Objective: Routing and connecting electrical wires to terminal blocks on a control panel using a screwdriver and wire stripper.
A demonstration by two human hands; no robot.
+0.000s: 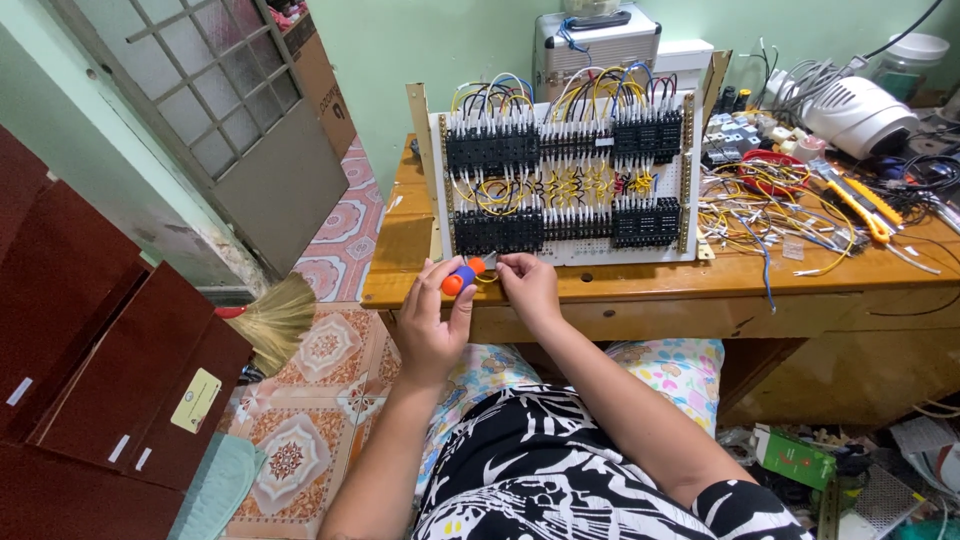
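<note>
A long wooden bench runs across the view, its front edge just above the person's lap. Upright on it stands a white wiring panel, set with rows of black terminal blocks and looped with yellow, blue and black wires. To the right of the panel lies a loose tangle of cut wires, with yellow-handled pliers and a white rounded appliance beyond it. On the tiled floor to the left lies a straw broom, beside dark red cabinets.

Both hands meet at the bench's front edge, just below the panel's lower left corner. The left hand is curled around a small screwdriver with an orange and blue handle, thumb and fingers closed on it, the handle end pointing up and right. The right hand sits just beside it, its fingertips pinched on a short yellow wire that lies between the two hands, touching or nearly touching the screwdriver's tip; which of the two cannot be made out.
</note>
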